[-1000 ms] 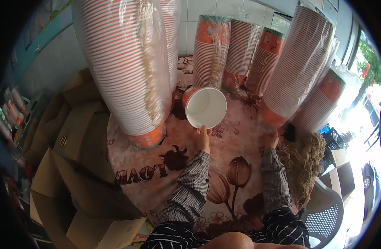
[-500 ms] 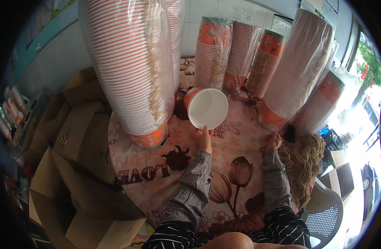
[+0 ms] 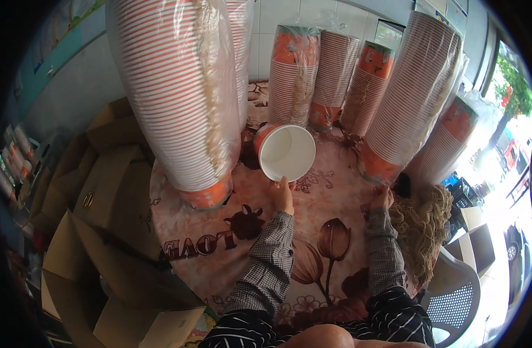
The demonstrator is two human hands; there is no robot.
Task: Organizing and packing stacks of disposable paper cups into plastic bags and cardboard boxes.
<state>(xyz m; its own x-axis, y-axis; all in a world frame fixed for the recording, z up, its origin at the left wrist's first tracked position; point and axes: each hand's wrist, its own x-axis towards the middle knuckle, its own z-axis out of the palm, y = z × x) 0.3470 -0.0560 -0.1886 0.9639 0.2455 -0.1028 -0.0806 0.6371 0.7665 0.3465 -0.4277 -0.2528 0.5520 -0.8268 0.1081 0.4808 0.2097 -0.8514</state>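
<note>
A paper tub (image 3: 288, 153), white inside and orange outside, lies tilted over the middle of the table with its mouth toward me. My left hand (image 3: 284, 194) is closed on its near rim, thumb on the inside. To the right, my right hand (image 3: 382, 198) is closed with its fingers pinched at the lower end of the plastic bag (image 3: 375, 183) around a tall, leaning stack of tubs (image 3: 414, 87). The fingertips are small here and partly hidden. A larger bagged stack (image 3: 176, 93) towers left of the held tub.
Several more bagged tub stacks (image 3: 294, 75) stand at the table's back. A patterned tablecloth (image 3: 251, 255) covers the table. Brown stringy cloth (image 3: 422, 223) sits at its right edge, above a grey plastic chair (image 3: 454, 301). Open cardboard boxes (image 3: 121, 290) crowd the left side.
The whole view has shifted slightly, moving the stacks and tub a little left in the picture. Both hands keep their holds.
</note>
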